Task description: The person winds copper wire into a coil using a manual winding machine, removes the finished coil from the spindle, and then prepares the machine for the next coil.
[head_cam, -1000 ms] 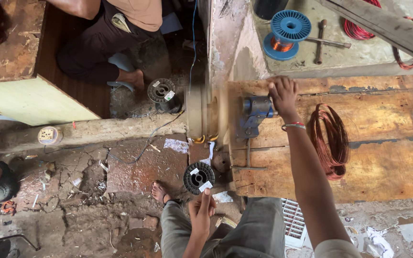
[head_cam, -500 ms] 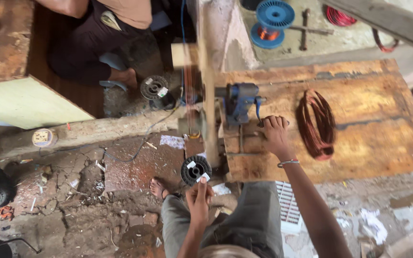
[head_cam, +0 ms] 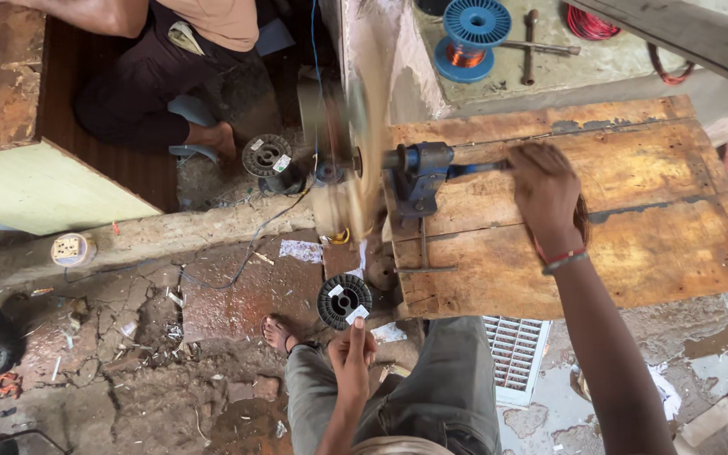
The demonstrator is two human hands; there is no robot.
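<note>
Right hand (head_cam: 545, 192) grips the crank handle (head_cam: 475, 168) of the blue hand winder (head_cam: 419, 175) on the wooden bench (head_cam: 634, 253); left hand (head_cam: 350, 352), fingers pinched together, hovers beside a black spool (head_cam: 344, 300). The winder's shaft runs leftward to a blurred spinning former (head_cam: 347, 160).

Soft, even daylight fills the scene, with only faint shadows and no glare. The wooden surface (head_cam: 634, 244) is sharp and warmly lit. The spinning wheel (head_cam: 349, 160) is smeared by motion blur (nothing else is). The upper-left corner sits dimmer, in shade.
</note>
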